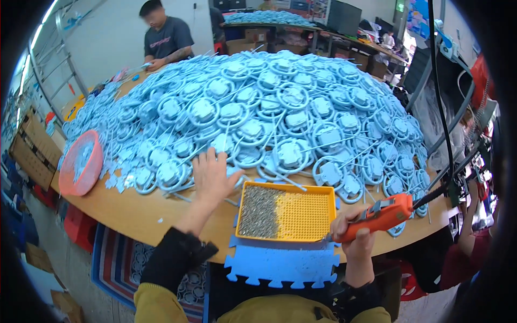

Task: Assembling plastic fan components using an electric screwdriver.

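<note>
My right hand (355, 232) is wrapped round an orange electric screwdriver (385, 212), with a cable running from its back end toward the upper right. The screwdriver's front end points left, close to the lower right corner of a yellow tray (307, 213). Small metal screws (257, 215) lie heaped over the tray's left part; its right part is a grid of holes. My left hand (211, 175) reaches with outstretched fingers to the near edge of a big pile of light blue round plastic parts (231, 113). Its fingertips lie against one part; any contact beneath them is hidden.
A pink basket (96, 161) with light blue pieces stands at the table's left. The tray sits on a blue foam mat (283, 264) overhanging the wooden table (134, 215). A co-worker (167, 37) is at the far left; another person's arm (468, 237) shows at right. A black cable (441, 97) hangs there.
</note>
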Motion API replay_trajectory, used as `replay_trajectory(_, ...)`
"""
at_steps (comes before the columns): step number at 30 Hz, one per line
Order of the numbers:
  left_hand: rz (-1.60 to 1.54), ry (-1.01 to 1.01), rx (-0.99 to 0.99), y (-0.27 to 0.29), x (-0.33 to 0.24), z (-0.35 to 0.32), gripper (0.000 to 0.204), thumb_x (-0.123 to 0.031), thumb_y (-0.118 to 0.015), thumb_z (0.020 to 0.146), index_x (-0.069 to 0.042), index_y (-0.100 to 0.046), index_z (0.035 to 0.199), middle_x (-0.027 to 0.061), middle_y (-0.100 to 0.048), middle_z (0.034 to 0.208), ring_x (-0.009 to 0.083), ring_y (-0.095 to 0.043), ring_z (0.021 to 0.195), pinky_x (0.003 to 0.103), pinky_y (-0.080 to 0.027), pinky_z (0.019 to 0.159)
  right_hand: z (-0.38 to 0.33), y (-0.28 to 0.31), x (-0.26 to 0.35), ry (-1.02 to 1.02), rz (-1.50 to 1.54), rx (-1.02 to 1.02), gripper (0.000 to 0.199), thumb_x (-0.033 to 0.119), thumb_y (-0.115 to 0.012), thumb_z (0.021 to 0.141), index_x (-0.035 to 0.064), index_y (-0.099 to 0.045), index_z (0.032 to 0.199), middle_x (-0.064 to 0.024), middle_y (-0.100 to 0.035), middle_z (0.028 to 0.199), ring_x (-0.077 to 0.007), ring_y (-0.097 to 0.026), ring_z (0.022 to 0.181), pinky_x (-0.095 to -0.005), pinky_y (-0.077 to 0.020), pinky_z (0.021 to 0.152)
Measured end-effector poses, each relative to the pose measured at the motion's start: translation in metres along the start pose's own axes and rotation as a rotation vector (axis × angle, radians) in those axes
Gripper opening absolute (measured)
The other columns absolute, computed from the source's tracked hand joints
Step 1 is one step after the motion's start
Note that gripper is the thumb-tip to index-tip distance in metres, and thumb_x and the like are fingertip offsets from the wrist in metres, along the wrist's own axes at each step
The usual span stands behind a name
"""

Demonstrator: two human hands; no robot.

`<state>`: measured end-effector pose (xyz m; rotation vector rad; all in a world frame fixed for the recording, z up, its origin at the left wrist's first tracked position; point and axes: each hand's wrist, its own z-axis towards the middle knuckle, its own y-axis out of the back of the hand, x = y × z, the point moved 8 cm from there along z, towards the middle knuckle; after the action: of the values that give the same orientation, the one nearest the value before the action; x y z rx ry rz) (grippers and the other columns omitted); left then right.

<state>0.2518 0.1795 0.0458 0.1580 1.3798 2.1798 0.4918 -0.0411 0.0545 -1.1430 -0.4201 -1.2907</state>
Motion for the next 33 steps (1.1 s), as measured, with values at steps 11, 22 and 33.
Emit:
replay_trajectory(11, -0.116, -0.205, -0.338, -0.049, 0.122, 0.090, 0.017, -0.010, -0.056, 0.089, 0.003, -0.051, 0.080, 0.0192, -0.053, 0.076, 0.0326, -0.050, 0.069, 0.043, -0.039, 0.063, -0.003, 0.032, -0.035, -0.258, -0.212, -0.016, 0.042, 0.016, -0.078, 0.075, 0.0062, -0.057, 0.110, 0.0031, -0.054, 0.087, -0.0072, -0.051, 0.079, -0.0266, -0.0442, 0.070)
replay_trajectory(22, -0.361, 0.169, -0.076, 0.060, 0.097, -0.119, 0.020, -0.017, -0.063, 0.093, 0.001, -0.068, 0.098, 0.0168, -0.068, 0.091, 0.0303, -0.061, 0.078, 0.038, -0.050, 0.075, 0.001, 0.029, -0.016, -0.274, -0.018, -0.078, 0.064, 0.011, -0.083, 0.071, 0.0077, -0.049, 0.124, -0.0004, -0.055, 0.111, -0.0106, -0.053, 0.100, -0.0304, -0.0444, 0.092)
replay_trajectory(33, -0.140, -0.016, 0.042, 0.041, 0.052, -0.185, 0.025, -0.010, -0.075, 0.072, -0.005, -0.062, 0.092, 0.0134, -0.055, 0.095, 0.0316, -0.055, 0.090, 0.041, -0.042, 0.077, 0.059, 0.031, -0.032, 0.128, -0.111, -0.043, 0.044, 0.043, -0.067, 0.087, 0.0051, -0.052, 0.103, -0.0070, -0.056, 0.073, -0.0177, -0.055, 0.062, -0.0308, -0.0457, 0.059)
